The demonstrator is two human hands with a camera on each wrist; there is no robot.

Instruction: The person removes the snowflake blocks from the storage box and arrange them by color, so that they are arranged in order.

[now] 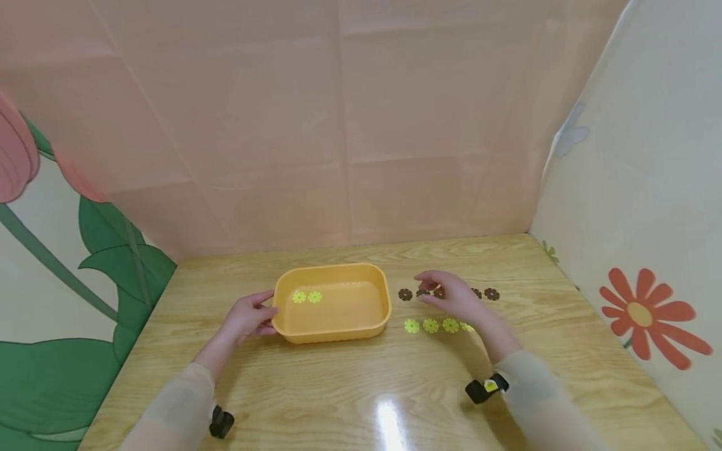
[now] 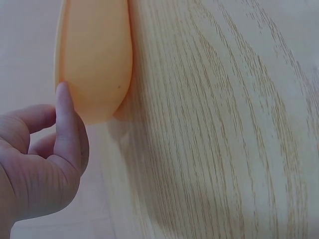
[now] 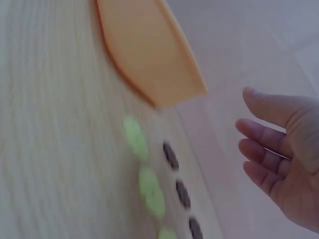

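Note:
My left hand grips the left end of a shallow yellow-orange plastic tray, thumb against the near side of that end. The left wrist view shows the thumb touching the tray wall near its rim. Two bright yellow-green flower-shaped pieces lie inside the tray at the left. To the right of the tray, my right hand hovers above a row of dark brown flower-shaped pieces and partly hides it. In the right wrist view its thumb and fingers stand apart, holding nothing.
A second row, of several yellow-green flower pieces, lies nearer me than the brown row; my right wrist covers its right end. Everything rests on a wood-grain table. A pinkish wall covering rises behind, with flower-printed panels on both sides.

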